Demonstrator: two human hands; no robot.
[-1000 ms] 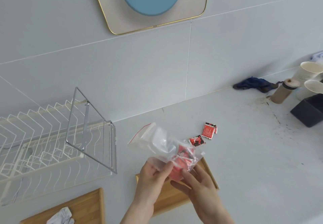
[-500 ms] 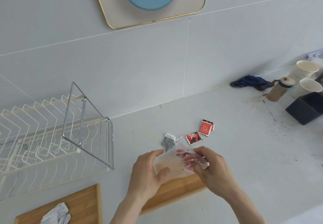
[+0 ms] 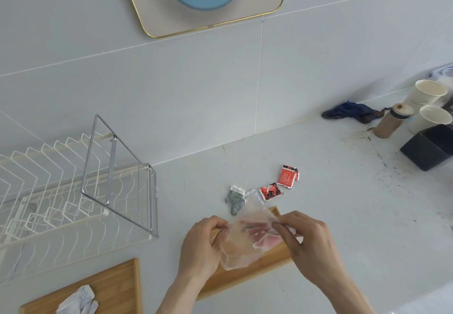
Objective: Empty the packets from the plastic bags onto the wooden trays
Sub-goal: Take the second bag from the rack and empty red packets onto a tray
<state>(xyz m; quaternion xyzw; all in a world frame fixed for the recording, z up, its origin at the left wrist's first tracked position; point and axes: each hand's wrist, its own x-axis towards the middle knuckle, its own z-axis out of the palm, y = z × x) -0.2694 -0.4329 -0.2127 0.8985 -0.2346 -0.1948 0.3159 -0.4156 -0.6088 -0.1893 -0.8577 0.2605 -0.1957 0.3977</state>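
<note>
Head view: my left hand (image 3: 199, 247) and right hand (image 3: 307, 241) each pinch an edge of the clear plastic bag (image 3: 245, 242), which hangs just above the near wooden tray (image 3: 235, 280). Red packets (image 3: 263, 237) are bunched at the bag's right side. To do this well, I'd spread the mouth wide, tip it down over the tray's middle and shake gently; loose packets (image 3: 269, 191) at twelve o'clock already lie on the counter (image 3: 343, 215) beyond the tray. A second tray (image 3: 117, 286) at eight o'clock holds pale packets (image 3: 78, 300), cut off by the frame. I can't tell which way the bag's mouth faces, nor how many packets remain inside.
</note>
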